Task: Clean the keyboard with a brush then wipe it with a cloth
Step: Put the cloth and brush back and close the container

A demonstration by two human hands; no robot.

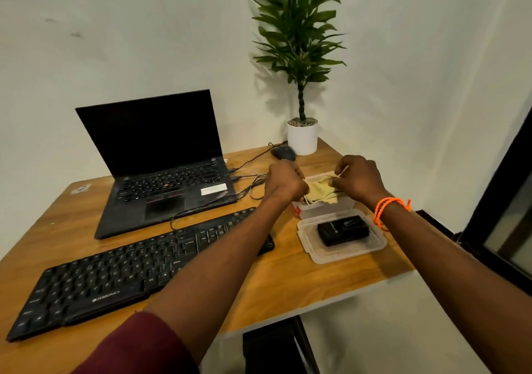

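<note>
1. Two hands of mine work over the far right part of the worktop [288, 284]: my left hand [283, 182] and my right hand [359, 179] each pinch an edge of the yellow cloth [321, 190] with curled fingers, holding it stretched between them.
2. The cloth hangs just above a clear plastic container [322, 209] that sits near the right edge; whether its lower folds touch the container I cannot tell.
3. The container's lid [342, 252] lies on the worktop just in front of it, nearer me, and a small black device [342, 229] rests on it.
4. The black keyboard [123, 273] lies slantwise along the near left part of the worktop, under my left forearm, its right end close to the lid.
5. An open laptop [161, 157], screen dark, stands behind the keyboard toward the far left.
6. A black mouse [283, 152] and a potted plant [302, 134] occupy the far right corner.
7. An orange cord bracelet [387, 209] circles my right wrist.
</note>
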